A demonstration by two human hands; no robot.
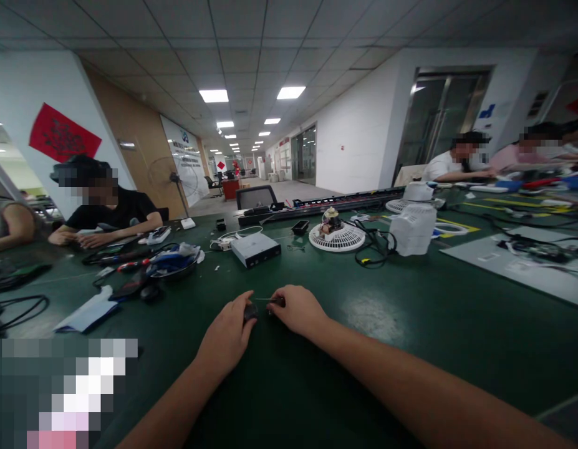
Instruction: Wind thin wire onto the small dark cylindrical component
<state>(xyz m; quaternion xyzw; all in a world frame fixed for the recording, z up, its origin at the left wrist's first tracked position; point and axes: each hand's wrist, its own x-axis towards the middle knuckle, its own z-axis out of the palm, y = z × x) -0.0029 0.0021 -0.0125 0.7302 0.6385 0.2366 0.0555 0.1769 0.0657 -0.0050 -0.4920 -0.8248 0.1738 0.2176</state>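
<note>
Over the near middle of the green table (312,368), my two hands are close together. My left hand (227,330) is closed, with a small dark rounded part (250,311) between thumb and fingers; its exact kind is too dim to make out. Opposite it, my right hand (298,310) pinches a thin metal rod with a dark end (266,299), which points left toward that part. Whether the rod touches the part I cannot tell. Beyond the hands lies a grey boxy disc drive (255,249).
A white fan grille with a motor (337,237), a small black tray (300,227) and a white plastic housing (413,229) stand farther back. Tools and cables (143,274) clutter the left. A grey panel (517,262) lies right. People (115,209) sit around the table.
</note>
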